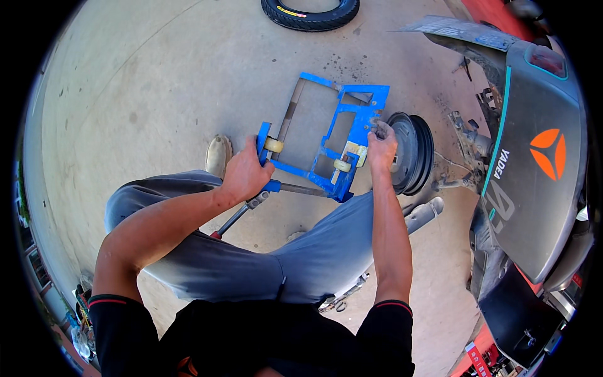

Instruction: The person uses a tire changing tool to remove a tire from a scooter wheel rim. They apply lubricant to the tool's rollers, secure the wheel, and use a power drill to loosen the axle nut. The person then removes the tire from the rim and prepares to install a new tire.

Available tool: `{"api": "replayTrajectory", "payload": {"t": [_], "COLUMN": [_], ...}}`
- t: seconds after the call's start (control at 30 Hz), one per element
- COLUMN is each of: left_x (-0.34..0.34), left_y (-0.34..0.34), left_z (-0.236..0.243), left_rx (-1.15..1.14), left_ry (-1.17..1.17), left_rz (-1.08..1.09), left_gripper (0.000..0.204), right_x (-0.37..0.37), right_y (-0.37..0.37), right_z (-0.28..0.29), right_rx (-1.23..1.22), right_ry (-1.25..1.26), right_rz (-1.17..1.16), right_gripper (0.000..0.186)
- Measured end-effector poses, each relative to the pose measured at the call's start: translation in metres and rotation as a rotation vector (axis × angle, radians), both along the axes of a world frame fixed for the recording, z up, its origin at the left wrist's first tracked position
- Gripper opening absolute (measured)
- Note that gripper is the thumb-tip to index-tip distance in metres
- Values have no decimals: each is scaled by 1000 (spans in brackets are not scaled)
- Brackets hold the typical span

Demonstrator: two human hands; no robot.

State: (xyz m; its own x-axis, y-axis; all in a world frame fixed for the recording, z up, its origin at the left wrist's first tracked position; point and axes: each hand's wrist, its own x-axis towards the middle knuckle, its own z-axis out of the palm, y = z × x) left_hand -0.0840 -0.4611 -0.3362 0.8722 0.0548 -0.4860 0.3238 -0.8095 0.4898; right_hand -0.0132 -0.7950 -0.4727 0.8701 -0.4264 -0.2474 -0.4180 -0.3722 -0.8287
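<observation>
A blue metal frame with cream rollers sits at the centre of the view, held just above the concrete floor by both hands. The left hand closes its fingers around the frame's near-left corner at about 8 o'clock of it; the right hand wraps its fingers over the right edge at 3 o'clock. A red-handled tool (its head is hidden under the left hand) slants off toward 7 o'clock. Just right of the frame stands a bare black wheel rim, attached to a grey scooter bearing an orange three-part emblem at 3 o'clock. A black tyre with a small yellow label lies at 12 o'clock.
</observation>
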Motion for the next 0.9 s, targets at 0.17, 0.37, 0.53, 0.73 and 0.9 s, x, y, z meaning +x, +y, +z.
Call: {"api": "replayTrajectory", "payload": {"t": [0.17,0.37,0.53,0.73,0.9], "left_x": [0,1,3,-1,0], "left_y": [0,2,1,3,2], "left_z": [-2,-3,-3,-5,-5], "left_rx": [-11,-14,-22,-97,-74], "left_ry": [-22,-23,-16,-35,-46], "left_rz": [3,1,-9,16,-35], "left_gripper": [57,57,55,54,57], "right_x": [2,2,5,-5,-14], "right_y": [-2,4,-3,8,-18], "right_z": [-6,-1,0,31,86], "right_rx": [-40,-157,-110,-223,-446], "right_ry": [-86,-47,-21,-59,-569], "right_rz": [46,79,88,58,21], "right_gripper": [41,39,38,50,39]}}
